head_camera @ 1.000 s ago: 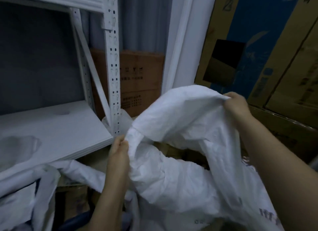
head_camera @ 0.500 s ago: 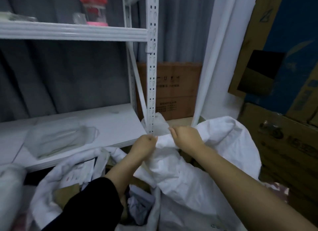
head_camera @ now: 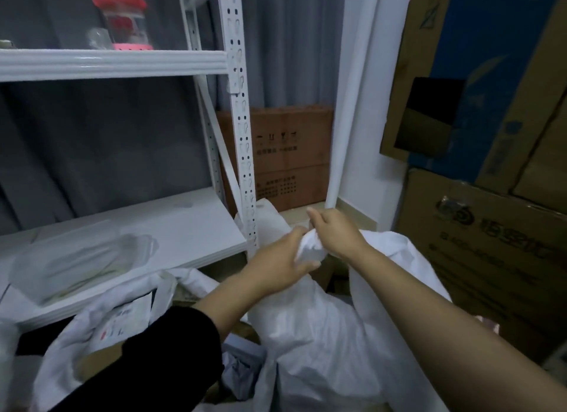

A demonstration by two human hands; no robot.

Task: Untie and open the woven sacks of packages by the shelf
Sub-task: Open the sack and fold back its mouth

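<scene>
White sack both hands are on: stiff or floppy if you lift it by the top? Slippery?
Probably floppy: the sack creases and sags below the bunched top that the left hand and right hand grip. The cloth itself looks thin and light, though its contents are hidden. Its sheen hints at a slick surface, so a bunched grip seems safer than a flat pinch.
</scene>
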